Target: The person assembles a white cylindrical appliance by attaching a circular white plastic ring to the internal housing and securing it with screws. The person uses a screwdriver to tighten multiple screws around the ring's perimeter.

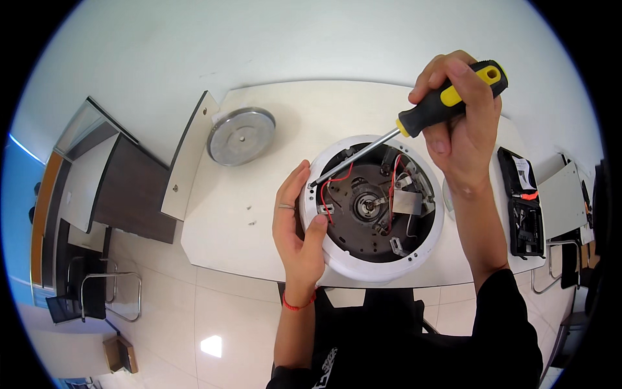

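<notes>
A round white appliance housing (376, 271) lies on the table with its inside exposed, showing red wires, metal brackets and a coil spring at the centre. My left hand (298, 236) grips its left rim, thumb on the upper face and fingers around the outside. In my right hand (468, 129), raised at the upper right, is a screwdriver (420, 118) with a black and yellow handle. Its metal shaft slants down to the left across the housing. The tip meets the rim close to a small hole, just above my left thumb; whether a screw sits there, I cannot tell.
On the pale table (220, 240), a silver metal disc (242, 135) leans at the back left and small screws (251, 223) lie left of my hand. A black tool case (526, 227) sits open at the right edge. An upright panel (189, 159) borders the left side.
</notes>
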### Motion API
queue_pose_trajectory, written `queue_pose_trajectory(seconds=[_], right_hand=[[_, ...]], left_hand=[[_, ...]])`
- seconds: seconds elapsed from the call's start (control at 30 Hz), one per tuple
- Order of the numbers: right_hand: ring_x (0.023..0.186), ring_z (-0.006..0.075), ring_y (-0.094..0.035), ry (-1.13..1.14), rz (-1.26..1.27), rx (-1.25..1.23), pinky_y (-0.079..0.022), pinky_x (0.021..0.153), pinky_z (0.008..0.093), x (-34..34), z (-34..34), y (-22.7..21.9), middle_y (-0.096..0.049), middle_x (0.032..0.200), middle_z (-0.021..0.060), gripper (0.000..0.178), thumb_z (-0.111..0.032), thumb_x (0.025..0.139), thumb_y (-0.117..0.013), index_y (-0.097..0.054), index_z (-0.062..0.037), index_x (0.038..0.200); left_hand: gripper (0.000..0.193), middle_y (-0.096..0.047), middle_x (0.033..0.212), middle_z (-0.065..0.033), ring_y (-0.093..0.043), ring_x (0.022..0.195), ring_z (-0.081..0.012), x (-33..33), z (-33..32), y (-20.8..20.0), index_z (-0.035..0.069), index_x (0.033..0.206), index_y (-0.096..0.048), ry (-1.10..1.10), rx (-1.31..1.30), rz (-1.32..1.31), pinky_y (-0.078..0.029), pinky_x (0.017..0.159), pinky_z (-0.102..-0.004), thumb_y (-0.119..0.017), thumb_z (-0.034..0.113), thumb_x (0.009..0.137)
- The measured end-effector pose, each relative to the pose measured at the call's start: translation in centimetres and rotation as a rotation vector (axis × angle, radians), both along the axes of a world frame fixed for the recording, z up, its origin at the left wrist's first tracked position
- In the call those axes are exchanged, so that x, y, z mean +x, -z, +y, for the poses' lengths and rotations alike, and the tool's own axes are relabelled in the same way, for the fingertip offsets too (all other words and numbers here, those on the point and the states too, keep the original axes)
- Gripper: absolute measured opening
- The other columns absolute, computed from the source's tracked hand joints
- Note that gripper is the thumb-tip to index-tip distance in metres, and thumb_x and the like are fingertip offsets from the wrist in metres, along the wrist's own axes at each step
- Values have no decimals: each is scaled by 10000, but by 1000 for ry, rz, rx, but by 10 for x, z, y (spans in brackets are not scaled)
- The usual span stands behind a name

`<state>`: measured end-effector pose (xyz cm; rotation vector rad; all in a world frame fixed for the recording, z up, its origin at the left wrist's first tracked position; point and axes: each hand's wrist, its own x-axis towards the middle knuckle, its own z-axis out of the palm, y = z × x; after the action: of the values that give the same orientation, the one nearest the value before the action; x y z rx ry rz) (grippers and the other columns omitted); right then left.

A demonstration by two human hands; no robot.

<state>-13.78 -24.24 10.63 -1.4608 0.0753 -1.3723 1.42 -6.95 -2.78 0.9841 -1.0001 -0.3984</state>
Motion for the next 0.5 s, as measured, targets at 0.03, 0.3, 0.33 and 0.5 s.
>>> queue_pose_trajectory(seconds=[0.03, 0.3, 0.33, 0.5], right_hand=[[329, 51, -359, -11, -1, 2, -289, 332, 190, 0, -1, 1, -697, 826, 181, 315, -272, 1076, -526, -581, -6, 917], [325, 50, -362, -27, 18, 9, -295, 327, 190, 4, -2, 2, -696, 825, 187, 321, -281, 1071, -535, -578, -5, 914], [324, 51, -362, -39, 19, 13, -294, 326, 191, 5, -2, 1, -695, 822, 188, 321, -280, 1069, -538, -579, -4, 911], [322, 55, -365, -41, 36, 50, -291, 324, 193, 11, 0, -1, -691, 805, 188, 325, -273, 1059, -554, -586, 2, 889]], left_hand=[[602, -477, 1585, -236, -456, 1477, -325, -1, 1, 0, -74, 1481, -529, -10, 0, 0, -320, 1243, -428, -633, 127, 923], [619, -478, 1579, -235, -457, 1477, -322, -6, 3, -3, -93, 1493, -517, -50, -23, 35, -322, 1242, -427, -651, 173, 950], [619, -479, 1578, -235, -458, 1477, -323, -6, 3, -2, -93, 1493, -517, -52, -26, 36, -321, 1242, -427, -652, 177, 953], [621, -490, 1571, -235, -460, 1476, -326, -6, 2, 3, -94, 1490, -519, -48, -33, 52, -318, 1244, -429, -636, 163, 938]])
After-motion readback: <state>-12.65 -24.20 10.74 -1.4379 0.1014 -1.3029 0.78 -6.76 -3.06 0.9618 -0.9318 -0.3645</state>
